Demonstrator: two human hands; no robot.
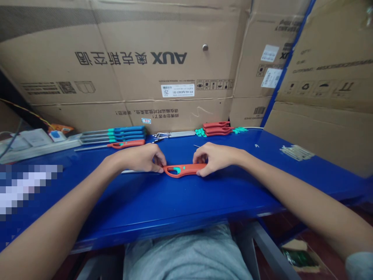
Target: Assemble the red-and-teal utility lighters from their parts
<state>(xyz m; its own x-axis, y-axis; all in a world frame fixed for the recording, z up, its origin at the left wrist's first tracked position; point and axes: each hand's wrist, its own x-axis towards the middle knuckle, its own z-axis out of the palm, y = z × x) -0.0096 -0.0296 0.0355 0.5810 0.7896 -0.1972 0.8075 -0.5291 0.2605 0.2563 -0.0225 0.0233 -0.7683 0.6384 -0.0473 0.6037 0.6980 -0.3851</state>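
Note:
An orange long-nosed lighter (pixel 183 170) with a green trigger lies flat on the blue table (pixel 175 202) at its middle. My left hand (pixel 142 157) pinches the lighter's left end, where the orange handle meets its metal tube. The tube sticks out to the left under that hand. My right hand (pixel 214 157) grips the right end of the orange handle, fingers curled round it.
At the back left lie several blue lighters (pixel 126 133) and one orange lighter (pixel 126 144). A stack of orange handles (pixel 217 128) with green parts (pixel 239 130), and metal tubes (pixel 177 134), lie at the back middle. Cardboard boxes (pixel 145 62) wall the back and right.

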